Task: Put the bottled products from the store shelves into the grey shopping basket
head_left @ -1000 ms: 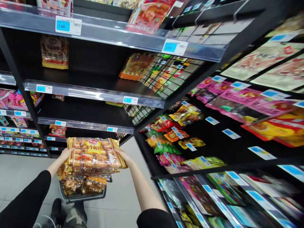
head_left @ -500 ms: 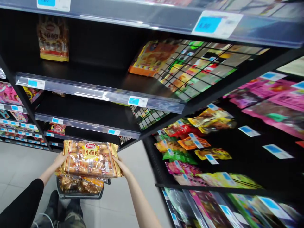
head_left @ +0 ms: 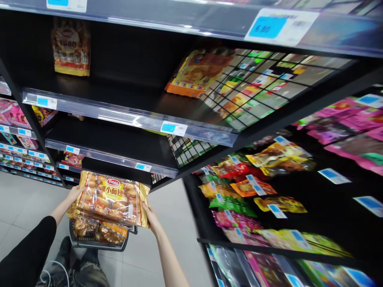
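Note:
A large clear and gold bag of small bread rolls (head_left: 112, 199) is held up between my two hands, its printed face toward me. My left hand (head_left: 74, 194) grips its left end, and my right hand (head_left: 150, 217) is closed on the right end, fingers partly behind it. Just beneath the bag is a dark shopping basket (head_left: 98, 244), partly hidden by it. Inside the basket lie gold-wrapped packages (head_left: 112, 233); their lower parts are out of sight.
Ahead stands a black shelf (head_left: 128, 83) with an upright bread bag (head_left: 71, 48) at left and an orange package (head_left: 199, 73) by the wire mesh side (head_left: 254, 89). A rack of colourful snack packets (head_left: 239, 195) flanks the right. My legs (head_left: 86, 267) are below on the tiled floor.
The bread bag has tilted a little, its right end dipping, with both hands still on it. The camera view has shifted slightly.

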The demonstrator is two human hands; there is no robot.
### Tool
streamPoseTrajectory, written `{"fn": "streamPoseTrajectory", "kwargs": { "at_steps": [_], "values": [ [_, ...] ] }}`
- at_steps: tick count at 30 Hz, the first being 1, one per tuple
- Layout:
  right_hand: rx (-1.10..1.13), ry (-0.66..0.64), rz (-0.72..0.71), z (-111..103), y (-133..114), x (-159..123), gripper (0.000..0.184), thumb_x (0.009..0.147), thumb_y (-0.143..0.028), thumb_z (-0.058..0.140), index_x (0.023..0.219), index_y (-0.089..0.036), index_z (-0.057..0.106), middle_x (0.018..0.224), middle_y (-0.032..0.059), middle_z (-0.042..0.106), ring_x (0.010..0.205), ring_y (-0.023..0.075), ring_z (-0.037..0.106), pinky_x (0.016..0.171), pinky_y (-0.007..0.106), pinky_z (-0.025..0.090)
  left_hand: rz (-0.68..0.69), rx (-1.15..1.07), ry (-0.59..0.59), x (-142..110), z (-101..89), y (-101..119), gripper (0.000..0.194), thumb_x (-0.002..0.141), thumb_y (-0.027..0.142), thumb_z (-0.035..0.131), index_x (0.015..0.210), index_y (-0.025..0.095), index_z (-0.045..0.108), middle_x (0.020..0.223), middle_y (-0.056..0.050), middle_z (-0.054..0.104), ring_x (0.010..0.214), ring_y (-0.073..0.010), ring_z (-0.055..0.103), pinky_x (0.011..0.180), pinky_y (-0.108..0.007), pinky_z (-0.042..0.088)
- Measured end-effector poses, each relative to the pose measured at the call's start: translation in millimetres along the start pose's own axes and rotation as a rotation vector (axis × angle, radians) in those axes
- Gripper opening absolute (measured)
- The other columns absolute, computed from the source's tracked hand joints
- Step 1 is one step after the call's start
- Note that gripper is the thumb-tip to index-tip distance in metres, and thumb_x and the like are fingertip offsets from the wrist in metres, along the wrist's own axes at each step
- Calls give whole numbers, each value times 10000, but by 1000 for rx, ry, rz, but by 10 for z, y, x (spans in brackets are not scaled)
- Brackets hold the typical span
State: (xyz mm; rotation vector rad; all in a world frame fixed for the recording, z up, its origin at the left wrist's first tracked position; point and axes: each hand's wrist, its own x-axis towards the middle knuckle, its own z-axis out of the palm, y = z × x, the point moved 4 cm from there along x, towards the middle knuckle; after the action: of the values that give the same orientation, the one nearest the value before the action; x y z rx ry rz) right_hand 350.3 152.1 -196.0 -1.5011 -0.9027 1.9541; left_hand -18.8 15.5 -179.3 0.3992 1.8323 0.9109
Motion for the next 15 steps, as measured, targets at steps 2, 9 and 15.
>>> {"fn": "streamPoseTrajectory", "kwargs": {
  "at_steps": [2, 9, 15],
  "values": [
    [7, 5, 6, 5, 12, 0, 275, 931, -314, 520, 1140, -139, 554, 988, 57, 642, 817, 155, 638, 762, 349, 543, -10, 30, 19, 14, 1, 14, 292, 873, 380, 540, 975, 115, 611, 942, -50, 654, 835, -169, 631, 770, -363, 522],
    [13, 23, 18, -13, 63, 49, 300, 936, -335, 506, 1163, -142, 538, 1023, 67, 627, 841, 162, 630, 764, 355, 542, 5, 142, 45, -34, 39, 6, 303, 875, 366, 539, 1053, 127, 590, 1035, -71, 629, 911, -185, 613, 809, -392, 510],
    [-27, 41, 3, -61, 149, 167, 316, 938, -345, 500, 1172, -135, 529, 1029, 71, 619, 855, 168, 625, 776, 367, 534, 9, 261, 66, -119, 20, 9, 361, 872, 415, 526, 1093, 134, 577, 1052, -77, 624, 951, -203, 603, 860, -424, 480]
  ]
}}
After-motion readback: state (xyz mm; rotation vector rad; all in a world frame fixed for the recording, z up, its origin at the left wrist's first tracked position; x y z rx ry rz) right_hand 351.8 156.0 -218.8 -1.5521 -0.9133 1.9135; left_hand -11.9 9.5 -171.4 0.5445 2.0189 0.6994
